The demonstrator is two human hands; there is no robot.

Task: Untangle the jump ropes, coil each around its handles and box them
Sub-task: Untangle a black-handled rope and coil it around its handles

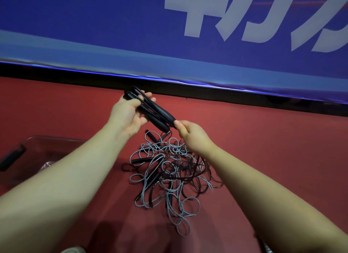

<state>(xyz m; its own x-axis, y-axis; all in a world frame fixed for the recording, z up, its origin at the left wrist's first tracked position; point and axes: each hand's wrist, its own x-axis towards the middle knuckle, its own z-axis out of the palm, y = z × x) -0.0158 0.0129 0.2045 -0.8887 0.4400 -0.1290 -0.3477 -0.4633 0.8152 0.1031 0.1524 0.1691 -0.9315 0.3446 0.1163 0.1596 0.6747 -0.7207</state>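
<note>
Two bare arms (56, 187) reach out, closest of all. Past them, on the red floor (263, 158), lies the tangle of jump ropes (169, 177), with grey cords and dark cords looped through each other. I count four loose handles (141, 160) poking out of the pile. More may be hidden, and I cannot tell how many ropes there are. One clear box (47, 138) sits off to the left.

A bit further on, the left grip (128, 115) is closed round a pair of handles (161, 111), held side by side above the pile. The right grip (190, 132) pinches the low end of one.

The cords look thin, light and floppy, and would likely snag if tugged hard. The handles look stiff and thick, so they seem the best place to hold.

One blue banner (94, 27) with white letters stands behind.
</note>
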